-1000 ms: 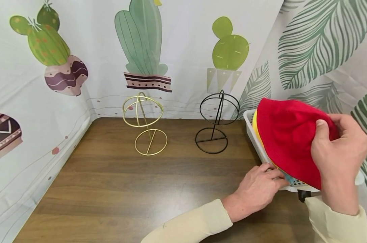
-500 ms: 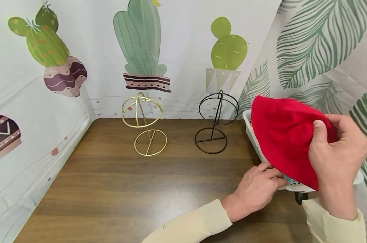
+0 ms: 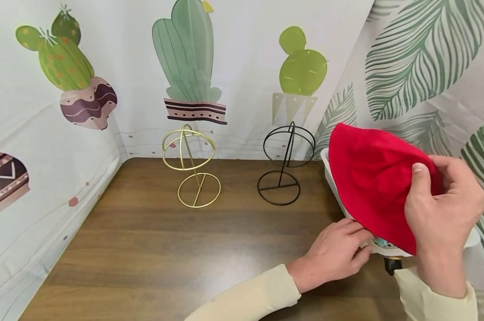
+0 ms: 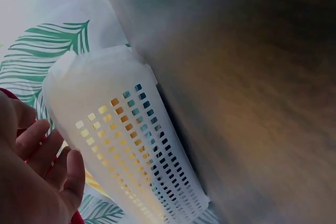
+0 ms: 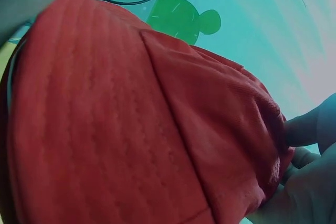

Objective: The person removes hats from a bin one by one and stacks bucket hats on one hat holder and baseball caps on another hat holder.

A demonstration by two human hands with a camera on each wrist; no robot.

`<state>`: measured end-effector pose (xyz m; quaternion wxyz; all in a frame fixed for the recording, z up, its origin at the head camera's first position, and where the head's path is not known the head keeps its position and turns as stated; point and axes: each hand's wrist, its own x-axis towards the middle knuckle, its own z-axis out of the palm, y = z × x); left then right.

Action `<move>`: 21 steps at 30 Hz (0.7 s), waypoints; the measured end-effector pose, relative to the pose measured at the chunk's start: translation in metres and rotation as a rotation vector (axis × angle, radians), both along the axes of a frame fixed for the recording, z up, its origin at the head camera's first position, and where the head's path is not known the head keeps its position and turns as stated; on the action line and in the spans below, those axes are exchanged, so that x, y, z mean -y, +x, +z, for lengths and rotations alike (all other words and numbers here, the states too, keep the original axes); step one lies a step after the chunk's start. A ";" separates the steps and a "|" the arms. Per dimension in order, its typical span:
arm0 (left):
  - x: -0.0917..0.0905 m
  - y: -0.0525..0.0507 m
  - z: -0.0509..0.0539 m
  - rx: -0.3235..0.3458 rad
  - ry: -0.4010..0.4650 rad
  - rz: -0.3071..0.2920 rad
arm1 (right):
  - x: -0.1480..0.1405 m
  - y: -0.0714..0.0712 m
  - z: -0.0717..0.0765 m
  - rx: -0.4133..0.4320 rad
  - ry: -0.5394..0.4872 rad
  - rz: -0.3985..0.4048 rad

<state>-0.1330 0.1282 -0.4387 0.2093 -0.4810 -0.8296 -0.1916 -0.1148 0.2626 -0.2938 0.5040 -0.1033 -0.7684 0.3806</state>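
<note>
From my end of the feed, I'm watching the red hat point(image 3: 370, 187) shifting slightly leftward over the white basket point(image 4: 94, 77), and the yellow edge that was showing along its brim a second ago is no longer appearing in the head view. I'm reading that as the hat parting from whatever is lying beneath it, so the work in hand seems to be narrowing to this one piece. The right hand point(image 3: 446, 200) is pinching the crown between thumb and fingers. The left hand point(image 3: 334, 249) is staying by the basket's rim, its thumb now standing apart from loosely bent fingers; I'm seeing nothing gripped there, though the brim is partly covering the fingertips, so I cannot tell whether they are touching it. Something yellow point(image 4: 102, 109) is showing through the basket's holes. The black stand point(image 3: 279, 186) and the gold stand point(image 3: 199, 190) are standing on the wooden table point(image 3: 145, 267), both apart from the hat.
</note>
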 end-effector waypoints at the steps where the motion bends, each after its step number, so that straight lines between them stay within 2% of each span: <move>1: 0.002 0.000 0.000 0.029 0.018 -0.001 | 0.000 0.000 0.000 -0.012 0.008 0.010; 8: 0.019 -0.006 -0.010 0.191 0.143 0.005 | 0.003 0.003 -0.004 -0.082 0.072 0.088; 12: 0.031 -0.010 -0.010 0.347 0.241 -0.013 | 0.010 0.004 -0.002 -0.105 0.001 0.107; 15: 0.040 -0.014 -0.006 0.547 0.330 -0.076 | 0.015 0.004 0.002 -0.140 -0.077 0.120; 17: 0.046 -0.016 -0.005 0.751 0.415 -0.158 | 0.019 0.004 0.003 -0.182 -0.104 0.163; 19: 0.051 -0.019 -0.004 0.964 0.531 -0.270 | 0.022 0.005 0.003 -0.227 -0.136 0.209; 21: 0.055 -0.021 -0.004 1.142 0.647 -0.367 | 0.025 0.005 0.003 -0.270 -0.158 0.254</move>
